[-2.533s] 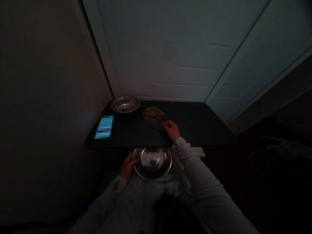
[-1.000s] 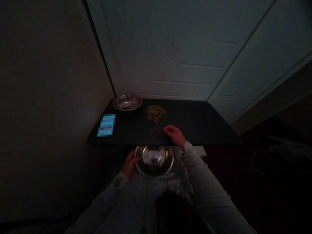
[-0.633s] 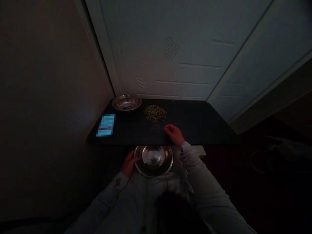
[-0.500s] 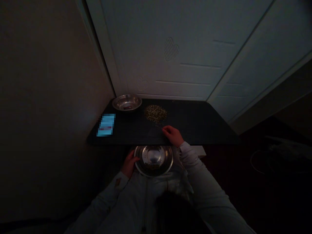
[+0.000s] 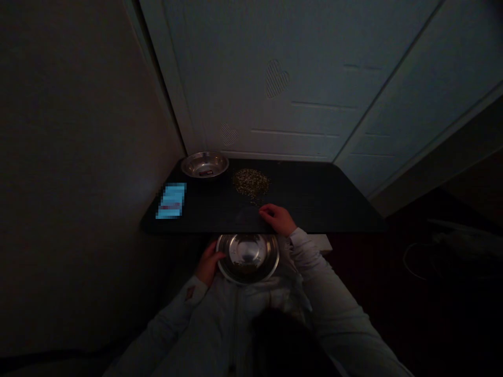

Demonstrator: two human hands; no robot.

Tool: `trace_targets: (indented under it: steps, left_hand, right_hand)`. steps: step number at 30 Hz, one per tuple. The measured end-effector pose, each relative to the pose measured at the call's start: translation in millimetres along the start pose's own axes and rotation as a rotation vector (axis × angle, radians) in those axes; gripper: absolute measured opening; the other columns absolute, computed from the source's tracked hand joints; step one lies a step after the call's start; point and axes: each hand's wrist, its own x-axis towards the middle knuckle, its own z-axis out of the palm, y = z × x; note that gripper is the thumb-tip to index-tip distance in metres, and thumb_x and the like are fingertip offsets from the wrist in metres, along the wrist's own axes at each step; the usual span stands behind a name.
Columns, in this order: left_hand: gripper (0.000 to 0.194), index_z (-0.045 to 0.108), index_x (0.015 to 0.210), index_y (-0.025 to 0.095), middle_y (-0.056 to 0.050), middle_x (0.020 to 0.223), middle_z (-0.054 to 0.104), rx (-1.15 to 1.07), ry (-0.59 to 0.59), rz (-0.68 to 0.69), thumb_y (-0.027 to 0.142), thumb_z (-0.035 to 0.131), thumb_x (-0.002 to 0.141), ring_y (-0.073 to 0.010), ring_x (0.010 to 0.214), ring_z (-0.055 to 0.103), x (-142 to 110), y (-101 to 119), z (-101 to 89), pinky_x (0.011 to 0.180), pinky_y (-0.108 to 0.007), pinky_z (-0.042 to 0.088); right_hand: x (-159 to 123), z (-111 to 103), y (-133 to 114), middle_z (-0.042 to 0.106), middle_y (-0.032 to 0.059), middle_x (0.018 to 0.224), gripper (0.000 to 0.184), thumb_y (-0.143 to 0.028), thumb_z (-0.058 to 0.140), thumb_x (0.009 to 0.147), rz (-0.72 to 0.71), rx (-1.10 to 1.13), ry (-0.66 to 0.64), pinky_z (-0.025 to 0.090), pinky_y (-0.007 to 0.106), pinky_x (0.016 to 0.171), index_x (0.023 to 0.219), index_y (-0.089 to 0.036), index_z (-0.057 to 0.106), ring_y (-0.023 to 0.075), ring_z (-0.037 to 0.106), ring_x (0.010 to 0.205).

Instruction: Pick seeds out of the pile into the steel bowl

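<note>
My left hand (image 5: 209,263) grips the left rim of a shiny metal bowl (image 5: 248,255), which sits at my lap under the table's front edge. A small amount of something lies in the bottom of that bowl. On the dark table (image 5: 326,199), my right hand (image 5: 278,219) rests with its fingers pinched together, just in front of a pile of small grains or seeds (image 5: 251,182). A few loose grains lie between the pile and my fingertips. Whatever the pinch holds is too small and dark to make out.
A second metal bowl (image 5: 205,165) with a label inside stands at the table's back left corner. In front of it lies a phone with a lit, blurred screen (image 5: 171,201). White panels with embossed hearts (image 5: 277,78) rise behind the table; a wall (image 5: 78,157) stands left.
My right hand has shifted very slightly left and toward me on the table, its fingers still together. My left hand and the bowl have stayed in place.
</note>
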Motion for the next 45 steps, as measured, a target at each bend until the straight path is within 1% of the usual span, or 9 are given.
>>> trace_targets:
  steps: [7, 15, 23, 29, 34, 38, 39, 41, 45]
  left_hand:
    - [0.046, 0.058, 0.095, 0.016, -0.002, 0.074, 0.066, 0.002, 0.001, -0.011, 0.012, 0.059, 0.049, -0.0217, 0.074, 0.060, -1, 1, 0.3, 0.065, -0.031, 0.043]
    - [0.043, 0.059, 0.093, 0.016, -0.002, 0.078, 0.066, -0.003, -0.004, -0.006, 0.012, 0.059, 0.050, -0.0213, 0.076, 0.059, -2, 2, 1.2, 0.065, -0.029, 0.042]
    - [0.043, 0.059, 0.093, 0.016, -0.002, 0.078, 0.066, -0.004, 0.004, -0.008, 0.012, 0.058, 0.050, -0.0211, 0.077, 0.059, -3, 4, 1.8, 0.066, -0.029, 0.042]
    - [0.044, 0.059, 0.093, 0.016, -0.001, 0.073, 0.066, -0.004, -0.002, 0.001, 0.012, 0.058, 0.049, -0.0203, 0.073, 0.059, -2, 2, 1.5, 0.064, -0.029, 0.042]
    - [0.043, 0.058, 0.093, 0.016, -0.002, 0.079, 0.066, -0.005, -0.007, 0.003, 0.012, 0.058, 0.050, -0.0205, 0.076, 0.059, 0, 0, -0.1, 0.065, -0.029, 0.042]
    - [0.043, 0.058, 0.093, 0.016, -0.002, 0.080, 0.066, 0.000, -0.004, -0.001, 0.012, 0.058, 0.051, -0.0197, 0.074, 0.059, -1, 1, -0.1, 0.065, -0.029, 0.042]
    - [0.043, 0.058, 0.093, 0.016, -0.002, 0.079, 0.066, 0.001, -0.002, -0.003, 0.012, 0.058, 0.050, -0.0195, 0.073, 0.059, -1, 1, 0.2, 0.065, -0.029, 0.042]
    - [0.043, 0.058, 0.093, 0.016, -0.001, 0.077, 0.066, 0.004, 0.003, -0.005, 0.012, 0.058, 0.050, -0.0194, 0.073, 0.059, -2, 2, 1.0, 0.065, -0.029, 0.042]
    - [0.044, 0.059, 0.093, 0.015, -0.002, 0.075, 0.066, 0.008, 0.012, -0.010, 0.012, 0.058, 0.049, -0.0210, 0.075, 0.059, -3, 4, 2.6, 0.065, -0.029, 0.042]
  right_hand:
    - [-1, -2, -4, 0.060, -0.0006, 0.067, 0.022, -0.037, 0.048, 0.070, -0.022, -0.096, -0.040, 0.037, 0.022, 0.057, 0.078, -0.020, 0.060, 0.0107, 0.052, 0.060]
    - [0, -2, -3, 0.059, -0.0011, 0.063, 0.024, -0.039, 0.048, 0.070, -0.071, -0.153, -0.072, 0.034, 0.021, 0.054, 0.076, -0.020, 0.061, 0.0092, 0.050, 0.056]
    - [-1, -4, -5, 0.059, -0.0013, 0.061, 0.025, -0.039, 0.048, 0.069, -0.093, -0.163, -0.096, 0.034, 0.020, 0.054, 0.074, -0.019, 0.062, 0.0085, 0.049, 0.055]
    - [-1, -3, -6, 0.057, -0.0013, 0.060, 0.026, -0.041, 0.048, 0.069, -0.103, -0.186, -0.105, 0.033, 0.020, 0.054, 0.073, -0.019, 0.062, 0.0086, 0.048, 0.056]
    - [-1, -4, -5, 0.057, -0.0014, 0.060, 0.025, -0.040, 0.050, 0.069, -0.091, -0.153, -0.126, 0.033, 0.021, 0.054, 0.073, -0.019, 0.061, 0.0086, 0.048, 0.056]
    - [-1, -5, -5, 0.056, -0.0017, 0.062, 0.022, -0.039, 0.051, 0.067, -0.065, -0.012, -0.147, 0.035, 0.021, 0.056, 0.071, -0.018, 0.059, 0.0091, 0.048, 0.058]
    - [-1, -6, -4, 0.056, -0.0017, 0.062, 0.021, -0.038, 0.051, 0.067, -0.055, 0.045, -0.139, 0.035, 0.021, 0.057, 0.071, -0.018, 0.059, 0.0092, 0.049, 0.059]
    - [0, -6, -2, 0.056, -0.0019, 0.063, 0.019, -0.036, 0.053, 0.066, -0.020, 0.180, -0.050, 0.037, 0.022, 0.060, 0.069, -0.018, 0.056, 0.0096, 0.049, 0.061]
    - [5, -6, 7, 0.057, -0.0013, 0.066, 0.021, -0.038, 0.047, 0.068, 0.072, 0.345, 0.253, 0.037, 0.022, 0.060, 0.070, -0.018, 0.049, 0.0099, 0.049, 0.061]
